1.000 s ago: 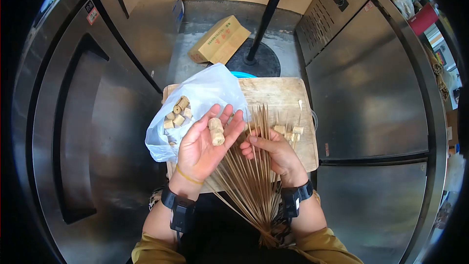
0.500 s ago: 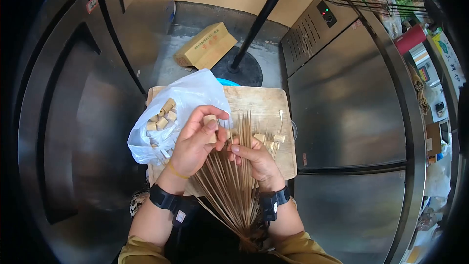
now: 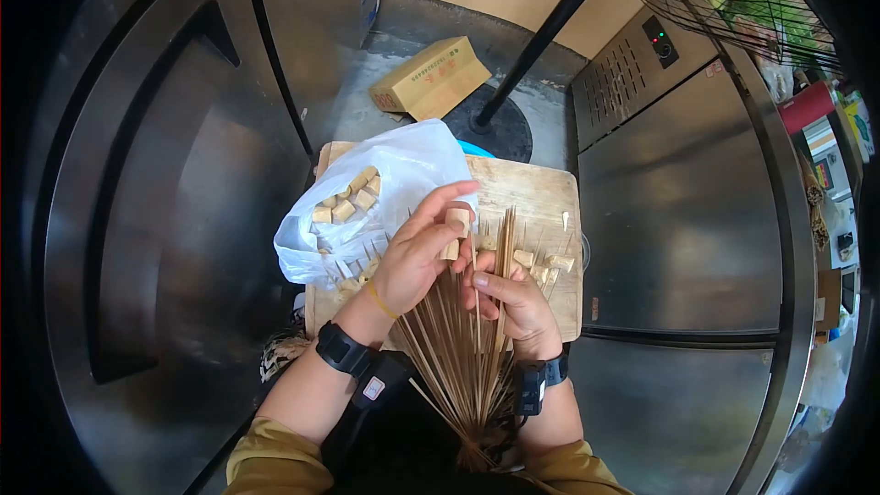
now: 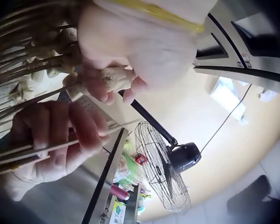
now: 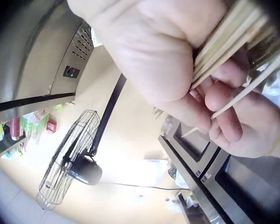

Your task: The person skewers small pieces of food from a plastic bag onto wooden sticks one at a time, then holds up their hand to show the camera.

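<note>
My left hand (image 3: 408, 261) grips two pale, stubby food rolls (image 3: 458, 218) between thumb and fingers, close beside the skewer tips. In the left wrist view one roll (image 4: 115, 78) shows at the fingers. My right hand (image 3: 521, 304) holds several bamboo skewers (image 3: 505, 243) upright and pinches a single skewer (image 5: 252, 86) apart from them between thumb and finger. Many more skewers (image 3: 449, 357) fan out below the hands, gathered at their lower ends near my lap. Beyond my right hand, skewered rolls (image 3: 557, 263) lie on the wooden board (image 3: 527, 188).
A white plastic bag (image 3: 417, 156) with loose rolls (image 3: 344, 211) lies open on the board's left. Steel cabinets (image 3: 678, 202) stand on both sides. Behind the board are a cardboard box (image 3: 431, 78) and the fan's black pole (image 3: 550, 41) on its round base.
My left hand has turned from palm up, with the rolls lying on it, to gripping them in its fingers beside the skewers. My right hand keeps its hold on the skewers.
</note>
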A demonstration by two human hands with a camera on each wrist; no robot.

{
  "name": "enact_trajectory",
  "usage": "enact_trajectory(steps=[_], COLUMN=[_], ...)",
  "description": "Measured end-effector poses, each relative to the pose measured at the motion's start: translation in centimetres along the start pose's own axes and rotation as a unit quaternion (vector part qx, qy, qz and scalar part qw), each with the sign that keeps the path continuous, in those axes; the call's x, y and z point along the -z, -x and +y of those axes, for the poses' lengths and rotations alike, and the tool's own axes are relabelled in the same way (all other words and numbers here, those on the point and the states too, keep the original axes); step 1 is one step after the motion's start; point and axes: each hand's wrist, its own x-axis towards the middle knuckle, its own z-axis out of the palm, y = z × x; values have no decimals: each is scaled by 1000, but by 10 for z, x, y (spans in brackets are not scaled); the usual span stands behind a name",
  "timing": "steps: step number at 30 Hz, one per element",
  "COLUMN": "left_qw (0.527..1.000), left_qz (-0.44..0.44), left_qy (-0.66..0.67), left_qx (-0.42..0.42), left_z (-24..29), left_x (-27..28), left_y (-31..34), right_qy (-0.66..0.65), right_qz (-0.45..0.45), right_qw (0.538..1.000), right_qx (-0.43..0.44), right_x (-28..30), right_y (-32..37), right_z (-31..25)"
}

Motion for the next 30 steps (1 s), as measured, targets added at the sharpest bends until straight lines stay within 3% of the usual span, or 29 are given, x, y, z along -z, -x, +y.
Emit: enact_trajectory(steps=[10, 16, 25, 30], left_qw=[998, 991, 990, 986], left_qz=[29, 97, 116, 125], left_qy=[46, 85, 53, -52], left_qx=[-37, -35, -59, -97], left_z=[-1, -4, -8, -15], left_x=[4, 3, 0, -2], left_y=[-6, -7, -8, -6], right_qy=[12, 27, 31, 30], right_qz=[19, 14, 16, 21], right_qw=[1000, 999, 999, 999], right_qx=[-12, -24, -20, -18], right_x=[1, -1, -1, 0], right_y=[0, 0, -2, 0], right_z=[0, -1, 1, 0])
